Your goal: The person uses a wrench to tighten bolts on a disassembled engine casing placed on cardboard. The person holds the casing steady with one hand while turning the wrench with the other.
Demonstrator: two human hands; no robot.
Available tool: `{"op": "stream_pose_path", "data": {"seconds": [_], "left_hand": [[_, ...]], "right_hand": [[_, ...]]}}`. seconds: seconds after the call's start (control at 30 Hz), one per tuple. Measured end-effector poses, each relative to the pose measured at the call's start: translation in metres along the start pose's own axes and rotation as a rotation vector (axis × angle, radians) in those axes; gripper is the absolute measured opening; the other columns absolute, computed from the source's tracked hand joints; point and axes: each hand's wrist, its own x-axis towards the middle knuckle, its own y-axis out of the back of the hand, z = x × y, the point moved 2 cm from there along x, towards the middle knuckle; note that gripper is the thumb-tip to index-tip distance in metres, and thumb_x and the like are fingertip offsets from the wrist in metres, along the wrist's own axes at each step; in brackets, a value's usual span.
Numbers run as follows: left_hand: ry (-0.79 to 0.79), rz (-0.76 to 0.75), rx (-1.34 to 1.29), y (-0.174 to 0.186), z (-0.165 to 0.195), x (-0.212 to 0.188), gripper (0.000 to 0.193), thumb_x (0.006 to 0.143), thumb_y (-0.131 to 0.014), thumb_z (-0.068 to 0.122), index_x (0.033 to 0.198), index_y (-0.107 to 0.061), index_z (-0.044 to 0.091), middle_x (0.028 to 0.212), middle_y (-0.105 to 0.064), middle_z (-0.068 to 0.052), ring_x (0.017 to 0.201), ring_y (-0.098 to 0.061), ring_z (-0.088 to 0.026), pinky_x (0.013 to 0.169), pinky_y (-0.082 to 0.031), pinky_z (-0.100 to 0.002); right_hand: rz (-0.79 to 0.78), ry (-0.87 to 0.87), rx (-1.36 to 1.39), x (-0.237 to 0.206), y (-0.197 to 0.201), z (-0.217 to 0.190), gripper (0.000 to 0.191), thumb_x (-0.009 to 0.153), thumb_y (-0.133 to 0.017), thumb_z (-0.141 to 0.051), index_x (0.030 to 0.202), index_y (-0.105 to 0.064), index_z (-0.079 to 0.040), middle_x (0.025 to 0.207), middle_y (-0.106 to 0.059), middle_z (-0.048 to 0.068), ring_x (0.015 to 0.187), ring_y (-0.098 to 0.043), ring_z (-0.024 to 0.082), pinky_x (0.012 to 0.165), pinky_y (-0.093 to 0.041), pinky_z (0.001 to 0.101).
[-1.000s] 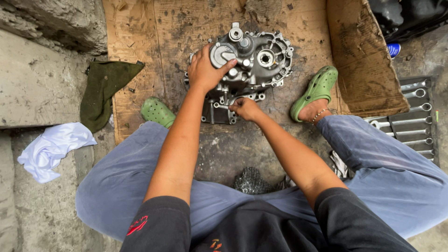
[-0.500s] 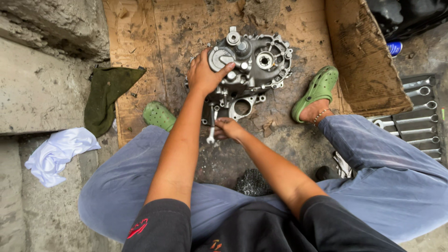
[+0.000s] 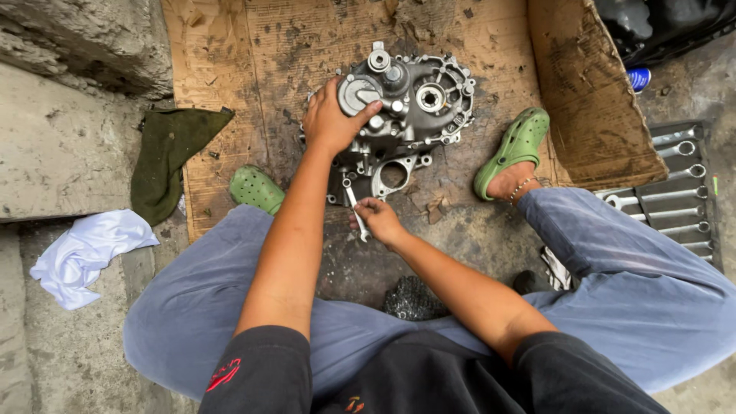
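Two hands at work on a grey metal engine casing (image 3: 406, 115) lying on cardboard (image 3: 268, 46): left hand (image 3: 331, 119) clasps its upper edge, right hand (image 3: 377, 218) grips a small wrench (image 3: 356, 211) at its lower edge; fastener work appears unfinished.

Probably a repair yard — spanners (image 3: 668, 192), oily cardboard (image 3: 230, 69)
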Motion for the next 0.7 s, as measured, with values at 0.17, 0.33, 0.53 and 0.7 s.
{"op": "stream_pose_path", "data": {"seconds": [0.17,0.33,0.53,0.7], "left_hand": [[0.019,0.003,0.017,-0.003,-0.002,0.002,0.108,0.070,-0.072,0.085,0.147,-0.045,0.014,0.147,-0.053,-0.015,0.138,-0.046,-0.036,0.110,-0.038,-0.053],[-0.008,0.022,0.015,-0.006,-0.002,0.003,0.109,0.069,-0.072,0.086,0.146,-0.046,0.014,0.148,-0.054,-0.014,0.139,-0.046,-0.035,0.111,-0.040,-0.051],[0.005,0.019,0.015,-0.006,-0.004,0.003,0.111,0.067,-0.072,0.087,0.146,-0.046,0.015,0.149,-0.053,-0.013,0.139,-0.046,-0.034,0.112,-0.038,-0.051],[0.024,-0.008,0.036,-0.004,-0.002,0.003,0.113,0.067,-0.071,0.088,0.147,-0.044,0.014,0.149,-0.052,-0.013,0.139,-0.045,-0.035,0.111,-0.037,-0.051]], "right_hand": [[0.209,0.194,-0.339,0.003,0.021,-0.009,0.019,0.099,-0.066,-0.021,0.106,-0.070,-0.004,0.082,-0.073,0.008,0.070,-0.065,0.016,0.063,-0.052,0.0311],[0.283,0.241,-0.805,0.006,0.052,-0.062,0.029,0.091,-0.073,-0.032,0.098,-0.074,-0.005,0.077,-0.075,0.008,0.068,-0.068,0.017,0.066,-0.053,0.0345],[0.101,0.160,-1.047,0.021,0.043,-0.117,0.028,0.085,-0.077,-0.035,0.094,-0.078,-0.009,0.079,-0.075,0.010,0.072,-0.069,0.020,0.071,-0.054,0.0358],[-0.041,-0.020,-1.141,0.049,0.052,-0.129,0.026,0.085,-0.077,-0.033,0.093,-0.078,-0.009,0.083,-0.077,0.006,0.075,-0.070,0.020,0.073,-0.055,0.0355]]}}
